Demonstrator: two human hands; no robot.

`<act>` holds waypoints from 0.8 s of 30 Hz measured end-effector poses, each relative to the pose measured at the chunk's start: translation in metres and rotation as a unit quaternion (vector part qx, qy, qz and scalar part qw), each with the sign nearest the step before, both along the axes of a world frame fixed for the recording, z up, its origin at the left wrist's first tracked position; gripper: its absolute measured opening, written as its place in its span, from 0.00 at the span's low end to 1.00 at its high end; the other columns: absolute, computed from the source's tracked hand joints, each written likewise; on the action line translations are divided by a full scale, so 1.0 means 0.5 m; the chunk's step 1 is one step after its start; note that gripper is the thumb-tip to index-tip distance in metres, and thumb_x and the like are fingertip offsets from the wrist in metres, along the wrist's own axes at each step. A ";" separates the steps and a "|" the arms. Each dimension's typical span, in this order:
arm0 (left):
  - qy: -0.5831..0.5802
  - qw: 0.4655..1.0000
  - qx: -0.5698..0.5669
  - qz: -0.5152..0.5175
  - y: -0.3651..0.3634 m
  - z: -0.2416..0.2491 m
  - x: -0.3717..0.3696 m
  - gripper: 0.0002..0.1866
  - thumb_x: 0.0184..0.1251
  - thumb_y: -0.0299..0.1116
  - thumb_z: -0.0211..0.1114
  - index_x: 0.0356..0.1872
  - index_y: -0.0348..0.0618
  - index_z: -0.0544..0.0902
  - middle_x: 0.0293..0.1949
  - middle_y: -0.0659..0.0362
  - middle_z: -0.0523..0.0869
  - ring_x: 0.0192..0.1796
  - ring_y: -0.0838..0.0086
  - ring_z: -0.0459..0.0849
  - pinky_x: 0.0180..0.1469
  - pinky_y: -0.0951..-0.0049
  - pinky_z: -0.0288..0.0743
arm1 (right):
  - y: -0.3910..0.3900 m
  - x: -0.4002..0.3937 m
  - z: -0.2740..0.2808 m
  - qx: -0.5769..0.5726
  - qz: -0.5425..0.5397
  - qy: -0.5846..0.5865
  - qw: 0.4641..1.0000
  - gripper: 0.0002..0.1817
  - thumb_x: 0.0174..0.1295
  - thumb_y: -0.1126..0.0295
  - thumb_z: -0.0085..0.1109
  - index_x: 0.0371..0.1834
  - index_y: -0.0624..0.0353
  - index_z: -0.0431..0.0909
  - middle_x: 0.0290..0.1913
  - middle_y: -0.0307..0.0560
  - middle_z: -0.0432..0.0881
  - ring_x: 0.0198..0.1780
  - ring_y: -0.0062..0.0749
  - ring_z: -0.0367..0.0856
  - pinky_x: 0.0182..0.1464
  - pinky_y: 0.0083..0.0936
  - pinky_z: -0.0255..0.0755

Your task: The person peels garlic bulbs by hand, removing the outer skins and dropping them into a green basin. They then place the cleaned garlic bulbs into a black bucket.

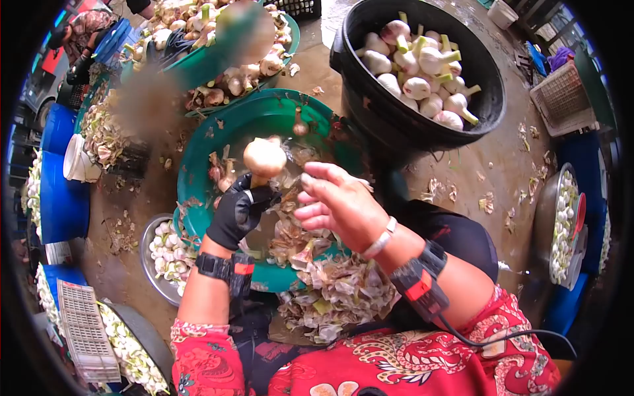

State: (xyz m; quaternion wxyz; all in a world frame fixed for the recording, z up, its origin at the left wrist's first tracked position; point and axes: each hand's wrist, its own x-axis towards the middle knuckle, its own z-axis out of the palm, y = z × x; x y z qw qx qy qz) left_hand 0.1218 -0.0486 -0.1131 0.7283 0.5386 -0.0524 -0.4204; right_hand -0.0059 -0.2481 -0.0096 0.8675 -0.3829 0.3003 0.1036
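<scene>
My left hand (243, 210), in a black glove, grips a garlic bulb (265, 157) by its stem, with the pale round head pointing up. To its right, my bare right hand (340, 201) is held with fingers stretched out, apart from the bulb, and nothing shows in it. Both hands are above a wide green basin (191, 158) holding loose skins and a few unpeeled bulbs. A small brown garlic bulb (300, 124) lies near the basin's far side. Papery garlic skins (340, 297) are heaped at the near edge, in front of my lap.
A black bucket (422, 135) of cleaned garlic stands at the back right. Behind the basin is a green tub (288, 49) piled with unpeeled garlic. A metal bowl (148, 254) with white bulbs sits at the left. Blue containers (66, 198) line the left side. Another person (86, 36) is at the far left.
</scene>
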 end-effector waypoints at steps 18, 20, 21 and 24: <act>-0.054 0.971 -0.071 0.223 -0.004 0.274 -0.316 0.27 0.65 0.23 0.59 0.66 0.42 0.66 0.57 0.54 0.76 0.57 0.66 0.79 0.57 0.64 0.79 | 0.057 -0.078 0.039 -0.369 0.054 -0.315 0.873 0.09 0.46 0.72 0.68 0.33 0.61 0.84 0.29 0.48 0.84 0.31 0.27 0.83 0.34 0.25 0.76; -0.067 0.971 -0.062 0.219 -0.015 0.272 -0.318 0.26 0.66 0.23 0.59 0.66 0.42 0.67 0.57 0.54 0.76 0.57 0.67 0.79 0.57 0.65 0.79 | 0.068 -0.080 0.020 -0.454 0.028 -0.354 0.817 0.07 0.48 0.72 0.66 0.31 0.59 0.82 0.27 0.50 0.80 0.29 0.40 0.81 0.33 0.32 0.75; -0.082 0.972 -0.049 0.216 -0.019 0.270 -0.318 0.26 0.66 0.22 0.59 0.65 0.42 0.67 0.57 0.54 0.76 0.57 0.68 0.79 0.57 0.65 0.79 | 0.067 -0.082 0.022 -0.513 0.015 -0.367 0.776 0.06 0.49 0.72 0.65 0.30 0.58 0.82 0.26 0.50 0.79 0.29 0.44 0.81 0.33 0.35 0.75; -0.112 0.971 -0.026 0.208 -0.020 0.257 -0.315 0.26 0.66 0.21 0.59 0.66 0.40 0.67 0.58 0.55 0.76 0.58 0.69 0.78 0.58 0.67 0.78 | 0.074 -0.078 0.018 -0.582 -0.006 -0.376 0.721 0.03 0.51 0.72 0.61 0.28 0.58 0.79 0.27 0.51 0.77 0.31 0.49 0.80 0.34 0.39 0.75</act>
